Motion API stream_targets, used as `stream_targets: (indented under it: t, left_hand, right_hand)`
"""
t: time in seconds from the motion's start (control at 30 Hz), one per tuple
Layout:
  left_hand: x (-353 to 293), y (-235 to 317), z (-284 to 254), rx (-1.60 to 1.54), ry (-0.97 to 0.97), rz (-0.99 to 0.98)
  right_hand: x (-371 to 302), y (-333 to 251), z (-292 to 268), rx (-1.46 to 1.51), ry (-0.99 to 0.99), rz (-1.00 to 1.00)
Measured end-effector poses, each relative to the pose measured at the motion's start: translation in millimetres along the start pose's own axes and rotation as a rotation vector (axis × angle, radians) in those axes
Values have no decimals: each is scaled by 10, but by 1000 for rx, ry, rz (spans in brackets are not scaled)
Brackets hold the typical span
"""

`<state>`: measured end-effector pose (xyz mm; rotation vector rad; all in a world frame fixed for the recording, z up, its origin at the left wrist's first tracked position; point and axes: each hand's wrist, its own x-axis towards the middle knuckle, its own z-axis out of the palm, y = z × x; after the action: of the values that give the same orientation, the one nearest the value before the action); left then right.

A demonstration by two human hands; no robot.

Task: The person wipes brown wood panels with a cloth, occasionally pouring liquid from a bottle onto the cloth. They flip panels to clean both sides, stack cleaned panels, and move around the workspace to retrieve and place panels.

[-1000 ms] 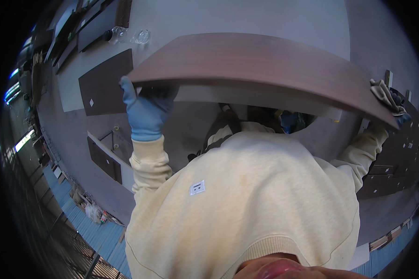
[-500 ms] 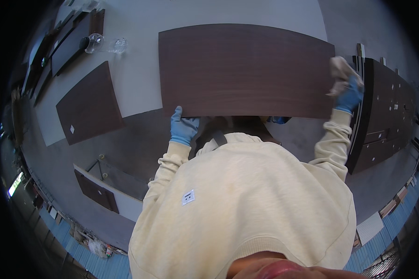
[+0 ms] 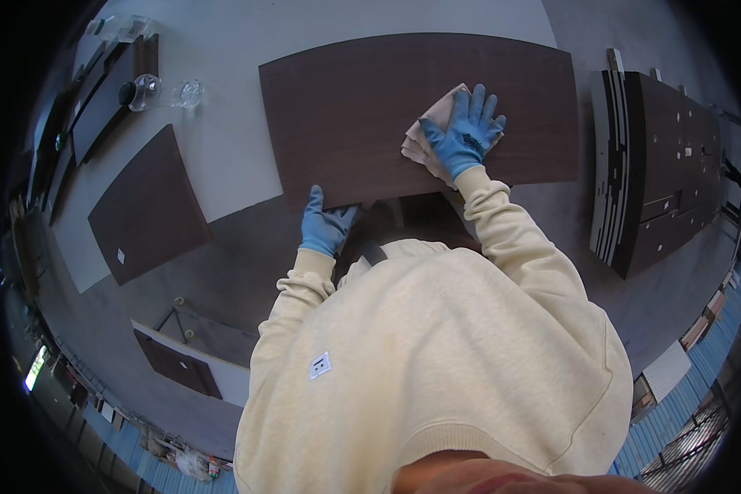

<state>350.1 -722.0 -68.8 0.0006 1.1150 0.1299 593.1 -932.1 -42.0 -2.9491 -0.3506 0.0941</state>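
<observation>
head view: right hand (image 3: 467, 136) presses cloth (image 3: 430, 132) on dark panel (image 3: 362, 99).

A smaller dark panel (image 3: 148, 214) lies left (stacked boards (image 3: 659, 165) right).

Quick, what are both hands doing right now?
Left hand: gripping the dark panel's near edge.
Right hand: open, flat on a beige cloth.

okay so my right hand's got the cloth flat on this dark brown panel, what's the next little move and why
Probably sweep the cloth leftward across the dark brown panel. The right hand presses it flat right of the panel's middle, so the broad left stretch lies uncovered, while the left hand grips the near edge and steadies the panel.
</observation>
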Motion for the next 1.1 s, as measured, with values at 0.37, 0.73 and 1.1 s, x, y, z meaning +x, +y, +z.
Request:
stream_targets:
  t: [0.37,0.73,1.1]
  left_hand:
    - [-164,12,216,357,136,-11]
    - [-225,2195,915,1355,288,1431]
    - [1195,3917,2124,694,107,1716]
  right_hand:
    - [-36,-481,247,51,-124,-218]
    - [691,-306,45,1151,-111,-20]
    - [775,-120,-511,2119,-538,387]
